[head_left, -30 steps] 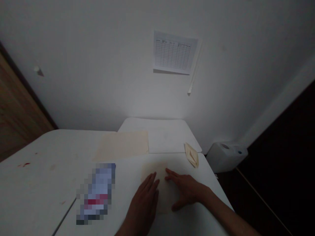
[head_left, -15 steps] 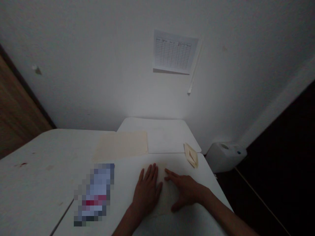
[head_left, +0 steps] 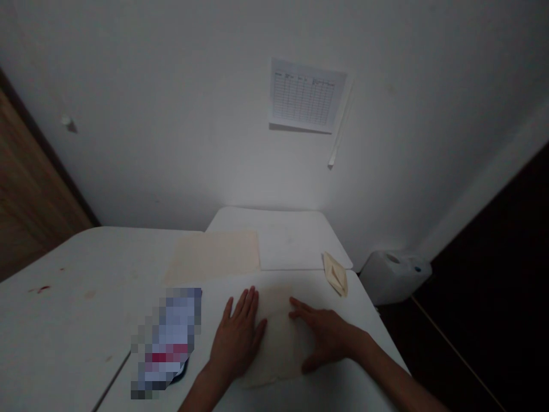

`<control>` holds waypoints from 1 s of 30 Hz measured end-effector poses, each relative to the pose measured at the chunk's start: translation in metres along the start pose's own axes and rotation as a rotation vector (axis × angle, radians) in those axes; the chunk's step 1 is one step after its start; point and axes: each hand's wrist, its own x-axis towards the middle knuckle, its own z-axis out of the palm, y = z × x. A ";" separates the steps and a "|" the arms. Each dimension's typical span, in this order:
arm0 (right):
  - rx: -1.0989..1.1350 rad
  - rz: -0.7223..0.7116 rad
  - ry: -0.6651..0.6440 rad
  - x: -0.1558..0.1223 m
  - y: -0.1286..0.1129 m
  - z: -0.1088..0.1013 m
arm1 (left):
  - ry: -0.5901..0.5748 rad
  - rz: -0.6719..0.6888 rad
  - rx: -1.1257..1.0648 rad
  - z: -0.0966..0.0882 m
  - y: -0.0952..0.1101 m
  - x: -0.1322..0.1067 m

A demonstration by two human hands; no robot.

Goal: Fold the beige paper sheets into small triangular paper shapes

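My left hand (head_left: 237, 337) lies flat on the white table (head_left: 72, 326) with its fingers spread, at the left edge of a thin cream paper sheet (head_left: 278, 343). My right hand (head_left: 328, 337) rests on that sheet's right part, fingers apart and pointing left, with nothing gripped. Beyond them lie a larger cream sheet (head_left: 212, 257) and a small folded cream paper piece (head_left: 335, 274). To the left of my left hand lies a pixelated blue, white and red object (head_left: 167, 343), its details hidden.
A white padded board (head_left: 295, 243) stands at the table's far end, below a printed grid chart (head_left: 306, 97) on the wall. A white plastic container (head_left: 394, 277) sits on the right, beyond the table edge. Wood paneling (head_left: 30, 183) runs along the left.
My left hand has slid left, off the middle of the cream sheet, and its fingers have spread. The sheet shows more clearly beneath, and my right hand has barely moved.
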 end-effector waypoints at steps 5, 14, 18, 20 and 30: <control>-0.059 0.032 0.029 0.000 -0.004 0.000 | 0.070 0.075 -0.031 -0.002 -0.002 0.001; -0.302 0.077 0.247 0.022 -0.021 0.014 | -0.043 0.330 -0.131 0.008 -0.008 0.000; -0.275 0.017 0.229 0.024 -0.016 0.014 | -0.058 0.312 -0.140 0.005 -0.007 0.000; -0.264 -0.019 0.201 0.024 -0.013 0.013 | -0.056 0.302 -0.133 0.002 -0.006 -0.001; -0.254 0.147 0.170 0.029 -0.005 0.013 | 0.026 0.163 -0.087 -0.002 -0.005 -0.001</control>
